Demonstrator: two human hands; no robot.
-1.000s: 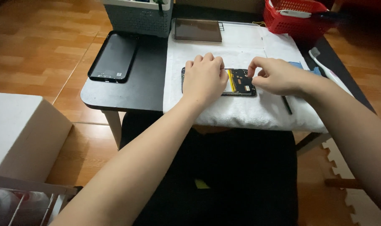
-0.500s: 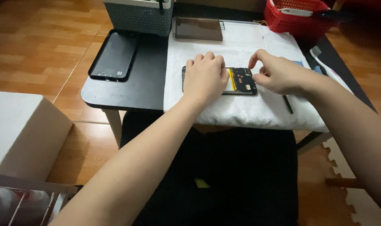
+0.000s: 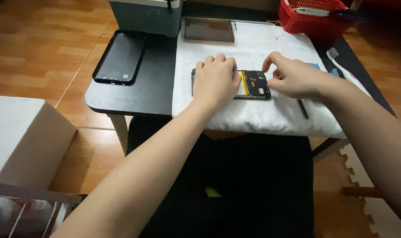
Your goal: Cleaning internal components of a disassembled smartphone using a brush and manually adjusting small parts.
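Left hand (image 3: 216,81): lies flat on the opened phone (image 3: 253,83), fingers together, pressing it down.
Right hand (image 3: 293,78): fingers pinched together just beside the phone's right end; whether they hold something I cannot tell.
Phone: on the white towel (image 3: 253,114), on the counter (image 3: 152,94).
Around: black phone (image 3: 119,58) at left, red basket (image 3: 317,17) behind.

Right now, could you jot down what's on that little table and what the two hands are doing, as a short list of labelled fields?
Left hand: left hand lies flat on the opened phone, covering its left part.
Right hand: right hand at the phone's right end, fingertips pinched; anything held is too small to tell.
Under the phone: white towel.
Table: dark table.
Left of the towel: black phone case.
Far edge: tablet, grey basket, red basket.
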